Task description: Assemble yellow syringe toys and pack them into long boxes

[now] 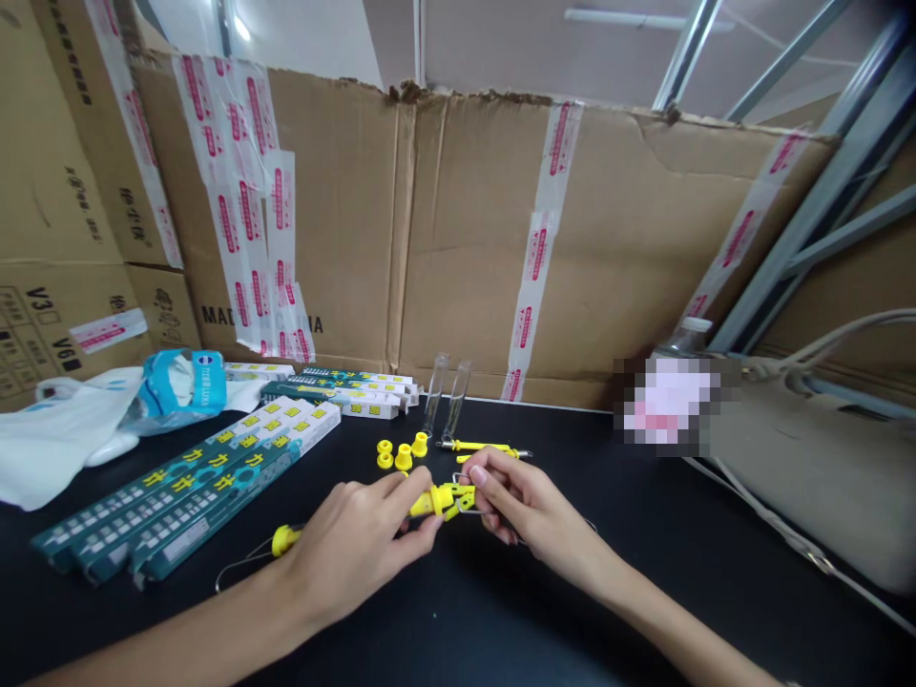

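Note:
My left hand (347, 534) is closed around a yellow plastic fitting (433, 500) with a wide collar and prongs at its right end. Past the heel of that hand, another yellow collar (284, 541) pokes out with a thin wire loop (233, 571) trailing from it. My right hand (533, 506) pinches a bent metal wire (465, 510) right at the prongs; its fingertips partly hide the wire. Just behind the hands lies a slim yellow rod with metal ends (487, 447). Several small yellow caps (405, 455) stand near two clear tubes (458, 401).
Long green-and-white boxes (207, 487) lie on the black tabletop (436, 630) at left, with more boxes (350, 393) behind. A blue tissue pack (182, 386) sits at far left. A beige bag (808, 458) with straps is on the right. Cardboard (458, 229) walls the back.

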`<action>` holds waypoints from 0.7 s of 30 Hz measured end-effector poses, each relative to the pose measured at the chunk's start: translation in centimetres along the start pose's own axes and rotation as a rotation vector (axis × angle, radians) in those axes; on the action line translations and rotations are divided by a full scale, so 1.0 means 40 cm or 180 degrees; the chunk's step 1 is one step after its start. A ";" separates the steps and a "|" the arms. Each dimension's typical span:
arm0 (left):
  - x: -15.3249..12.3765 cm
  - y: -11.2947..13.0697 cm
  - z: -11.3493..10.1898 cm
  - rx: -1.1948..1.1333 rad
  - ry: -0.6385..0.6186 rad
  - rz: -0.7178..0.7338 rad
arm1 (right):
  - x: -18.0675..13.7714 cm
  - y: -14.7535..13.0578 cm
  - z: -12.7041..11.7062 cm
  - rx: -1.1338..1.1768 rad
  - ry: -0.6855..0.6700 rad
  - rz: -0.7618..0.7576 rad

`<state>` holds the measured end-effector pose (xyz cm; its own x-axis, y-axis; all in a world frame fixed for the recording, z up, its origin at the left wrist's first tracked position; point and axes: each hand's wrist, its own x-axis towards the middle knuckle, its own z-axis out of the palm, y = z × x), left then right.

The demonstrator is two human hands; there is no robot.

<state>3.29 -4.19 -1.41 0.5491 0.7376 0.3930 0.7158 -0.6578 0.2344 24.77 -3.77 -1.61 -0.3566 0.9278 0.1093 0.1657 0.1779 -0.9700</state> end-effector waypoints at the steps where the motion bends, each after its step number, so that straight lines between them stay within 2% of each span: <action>1: 0.000 0.000 0.000 0.0013 -0.0016 -0.0007 | 0.001 0.000 0.001 -0.0003 0.0004 -0.0002; 13: -0.008 -0.002 0.010 0.0163 0.0033 0.0149 | -0.002 -0.004 0.007 -0.0092 0.0003 -0.0019; 18: -0.007 -0.003 0.010 0.0014 0.0345 0.0263 | -0.003 -0.005 0.006 -0.0189 0.0008 -0.0044; 21: -0.006 -0.003 0.008 0.0104 0.0394 0.0392 | -0.006 -0.002 0.009 -0.0222 -0.0026 -0.0041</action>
<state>3.20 -4.23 -1.83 0.5778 0.6259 0.5238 0.6611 -0.7353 0.1493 24.51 -4.14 -1.63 -0.3664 0.9228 0.1195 0.2247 0.2124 -0.9510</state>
